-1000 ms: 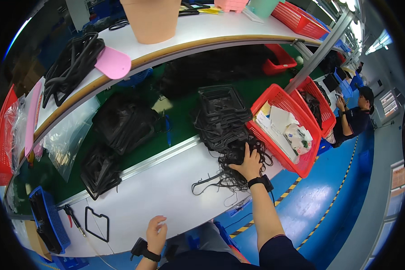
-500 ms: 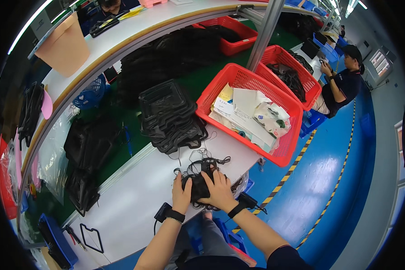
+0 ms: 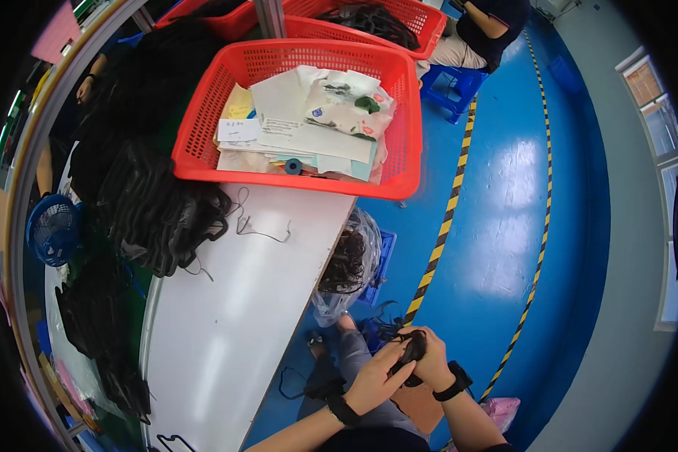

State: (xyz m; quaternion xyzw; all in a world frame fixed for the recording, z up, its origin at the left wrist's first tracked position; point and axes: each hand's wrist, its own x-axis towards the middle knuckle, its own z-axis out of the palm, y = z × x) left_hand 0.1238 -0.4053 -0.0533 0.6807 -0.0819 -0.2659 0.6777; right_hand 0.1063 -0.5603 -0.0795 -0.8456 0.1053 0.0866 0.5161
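Past the table's right edge, above my lap, my left hand and my right hand are closed together round a bundle of thin black trimmings. Loose strands stick out of its far end. My fingers hide part of the bundle. Beyond my hands, beside the table edge, a clear plastic bag holds a heap of dark curly trimmings. A stack of black frame-shaped pieces lies at the table's far left.
A red basket with papers and a tissue pack stands at the far end of the white table. Stray black strands lie before it. More red baskets and a seated person are beyond. A blue stool stands right.
My hands have lifted the black trimmings off the table and carried them right, past its edge. My view has swung to the right, showing more floor and the plastic bag.
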